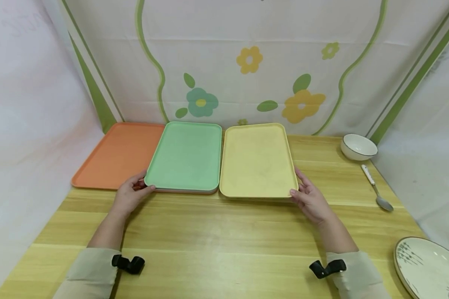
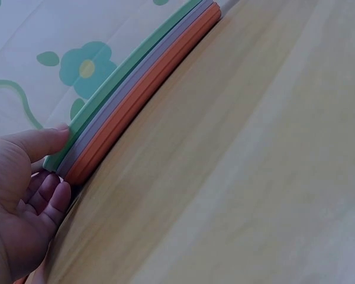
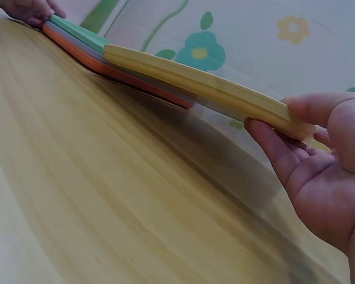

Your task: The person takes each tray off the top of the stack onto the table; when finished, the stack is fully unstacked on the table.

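Observation:
My right hand (image 1: 311, 201) pinches the near right corner of a yellow tray (image 1: 259, 162), thumb on top and fingers underneath. In the right wrist view this yellow tray (image 3: 195, 80) is raised off the table, its left end by the green one. At the near left corner of a green tray (image 1: 187, 155), my left hand (image 1: 131, 195) has its thumb on the rim and its fingers curled at the side below. The left wrist view shows the green tray (image 2: 118, 83) on top of a purple tray (image 2: 115, 100) and orange trays (image 2: 142, 94).
Another orange tray (image 1: 123, 153) lies at the left, partly behind the green stack. On the right of the wooden table (image 1: 209, 249) are a white bowl (image 1: 359, 146), a spoon (image 1: 376, 189) and a patterned plate (image 1: 430, 268). A flowered cloth (image 1: 224, 37) hangs behind.

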A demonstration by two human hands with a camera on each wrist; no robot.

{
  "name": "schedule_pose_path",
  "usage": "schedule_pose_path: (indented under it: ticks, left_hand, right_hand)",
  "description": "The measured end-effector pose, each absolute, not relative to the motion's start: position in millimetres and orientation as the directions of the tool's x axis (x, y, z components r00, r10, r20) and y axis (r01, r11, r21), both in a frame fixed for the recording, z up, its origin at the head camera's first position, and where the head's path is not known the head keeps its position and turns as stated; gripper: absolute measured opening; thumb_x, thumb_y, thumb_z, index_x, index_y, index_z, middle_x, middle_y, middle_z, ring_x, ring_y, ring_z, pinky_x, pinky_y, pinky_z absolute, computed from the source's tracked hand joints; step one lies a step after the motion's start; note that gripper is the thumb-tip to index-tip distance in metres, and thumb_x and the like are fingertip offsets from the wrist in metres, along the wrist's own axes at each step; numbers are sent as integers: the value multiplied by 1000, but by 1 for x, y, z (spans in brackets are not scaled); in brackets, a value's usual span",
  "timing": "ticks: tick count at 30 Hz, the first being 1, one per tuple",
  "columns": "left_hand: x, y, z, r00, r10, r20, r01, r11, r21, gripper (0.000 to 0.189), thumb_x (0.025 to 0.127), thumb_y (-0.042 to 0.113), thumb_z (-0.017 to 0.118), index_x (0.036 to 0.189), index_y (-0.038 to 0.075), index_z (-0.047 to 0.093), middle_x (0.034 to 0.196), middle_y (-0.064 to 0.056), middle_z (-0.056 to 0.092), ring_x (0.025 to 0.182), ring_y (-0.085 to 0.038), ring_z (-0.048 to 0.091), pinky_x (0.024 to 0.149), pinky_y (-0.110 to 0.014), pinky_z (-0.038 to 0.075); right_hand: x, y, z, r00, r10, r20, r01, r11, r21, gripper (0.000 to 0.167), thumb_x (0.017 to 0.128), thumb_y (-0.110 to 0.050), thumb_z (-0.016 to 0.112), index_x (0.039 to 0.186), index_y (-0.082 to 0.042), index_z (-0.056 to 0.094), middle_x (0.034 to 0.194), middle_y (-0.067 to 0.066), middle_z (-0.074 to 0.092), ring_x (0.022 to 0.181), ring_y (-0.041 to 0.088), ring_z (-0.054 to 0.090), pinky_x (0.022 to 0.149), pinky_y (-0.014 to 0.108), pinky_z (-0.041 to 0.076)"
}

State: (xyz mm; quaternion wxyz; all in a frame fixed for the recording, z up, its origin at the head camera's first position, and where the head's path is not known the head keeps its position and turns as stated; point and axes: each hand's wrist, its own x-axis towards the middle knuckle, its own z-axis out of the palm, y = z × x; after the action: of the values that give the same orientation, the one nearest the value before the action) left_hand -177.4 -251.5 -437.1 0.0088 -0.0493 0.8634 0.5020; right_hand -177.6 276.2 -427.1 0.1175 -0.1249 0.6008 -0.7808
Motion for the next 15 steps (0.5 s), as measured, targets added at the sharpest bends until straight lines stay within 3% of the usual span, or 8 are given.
schedule_pose_path:
  ticks: [6, 12, 15]
  left_hand:
    - [-178, -251, -437, -996, -76, -55, -85, 490, 868, 71, 94, 33, 66, 152, 6, 35, 127, -16, 52, 118, -26, 48, 79, -5, 40]
    - [-178, -251, -438, -996, -72, -53, -81, 480, 874, 71, 94, 33, 66, 152, 6, 34, 126, -15, 51, 117, -25, 48, 78, -4, 40]
    - [-177, -251, -439, -996, -68, -52, -78, 478, 875, 72, 95, 33, 66, 152, 5, 33, 127, -17, 51, 119, -27, 48, 78, -5, 40]
  right_hand:
    - [-183, 282, -433, -937, -347, 27, 49, -208, -977, 81, 99, 6, 48, 157, -7, -8, 127, -2, 54, 89, 3, 59, 84, 19, 54]
    - [-191, 284, -438, -937, -348, -30, 83, -140, -987, 81, 99, 3, 49, 157, -8, -6, 102, -4, 54, 83, 1, 56, 84, 18, 54]
    - [-196, 283, -440, -939, -341, -51, 96, -116, -989, 81, 99, 2, 50, 158, -8, -5, 98, -5, 54, 83, 1, 56, 85, 18, 54]
